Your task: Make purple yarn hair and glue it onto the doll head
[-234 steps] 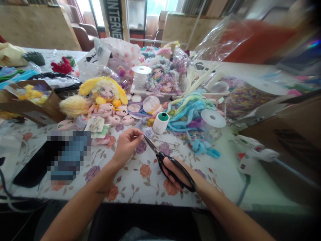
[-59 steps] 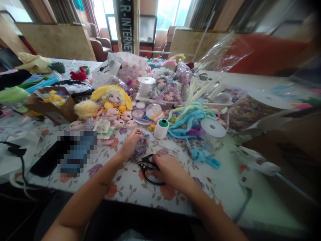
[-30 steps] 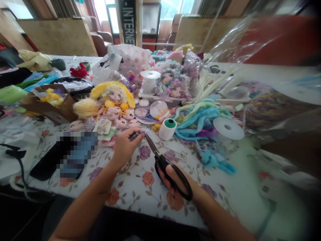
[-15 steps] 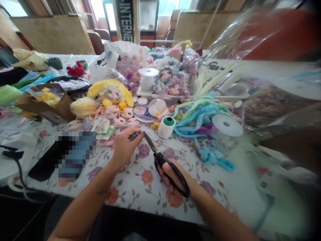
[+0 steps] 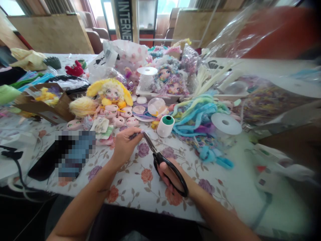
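Scissors (image 5: 158, 158) above floral tablecloth (image 5: 130, 187), armchair (image 5: 93, 39) beyond

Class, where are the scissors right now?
In the head view, the scissors are in the right hand, mostly right of centre, below the green-topped spool, tips by the left hand.

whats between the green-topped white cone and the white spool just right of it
In the head view, fluffy blue strips and some purple material lie between the cone and the spool.
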The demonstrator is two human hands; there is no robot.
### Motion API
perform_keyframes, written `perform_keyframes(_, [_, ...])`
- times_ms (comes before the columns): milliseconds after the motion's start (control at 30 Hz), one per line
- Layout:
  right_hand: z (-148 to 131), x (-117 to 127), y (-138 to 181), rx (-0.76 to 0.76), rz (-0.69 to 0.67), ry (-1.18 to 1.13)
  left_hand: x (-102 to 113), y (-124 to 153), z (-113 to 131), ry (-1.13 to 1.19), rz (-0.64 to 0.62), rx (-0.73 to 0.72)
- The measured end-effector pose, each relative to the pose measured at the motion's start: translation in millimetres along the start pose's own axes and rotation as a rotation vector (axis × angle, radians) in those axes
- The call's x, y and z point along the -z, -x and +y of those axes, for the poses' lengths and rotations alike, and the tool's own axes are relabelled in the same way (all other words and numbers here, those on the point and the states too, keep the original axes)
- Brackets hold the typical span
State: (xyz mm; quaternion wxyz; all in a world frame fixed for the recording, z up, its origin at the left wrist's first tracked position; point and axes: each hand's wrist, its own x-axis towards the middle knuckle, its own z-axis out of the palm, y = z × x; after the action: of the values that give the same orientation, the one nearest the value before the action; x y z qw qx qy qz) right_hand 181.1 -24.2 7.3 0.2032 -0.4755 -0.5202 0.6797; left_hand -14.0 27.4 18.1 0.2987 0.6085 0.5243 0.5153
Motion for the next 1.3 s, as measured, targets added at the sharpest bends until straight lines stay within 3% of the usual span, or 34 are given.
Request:
perform_keyframes(133, [2.0, -1.4, 0.2, 0.029, 0.012, -0.004, -0.7, 1.1, 1.0, 0.029, 0.008, 0.021])
perform_keyframes(233, [7.1, 4.5, -1.5, 0.143, 0.030, -0.068, -0.1, -0.7, -2.1, 0.077, 0.050, 0.116])
perform_keyframes(400, [15.9, 20.1, -6.0, 0.285, -0.011, -0.290, -0.1, -6.9, -7.1, 0.477, 0.034, 0.316])
perform_keyframes(533, [17.3, 22.2, -6.7, 0.265, -0.097, -0.222, 0.1, -7.8, -5.0, 0.591, -0.049, 0.333])
perform_keyframes(733, [11.6, 18.9, -3.5, 0.186, -0.132, -0.134, 2.1, -5.7, -3.9, 0.564, -0.117, 0.335])
perform_keyframes(933, [5.0, 17.1, 1.4, 0.147, -0.141, -0.088, -1.7, -5.0, -0.3, 0.550, -0.088, 0.316])
perform_keyframes(1300, [6.5, 18.2, 0.6, 0.132, -0.123, -0.072, -0.7, -2.3, -0.5, 0.124, -0.031, 0.119])
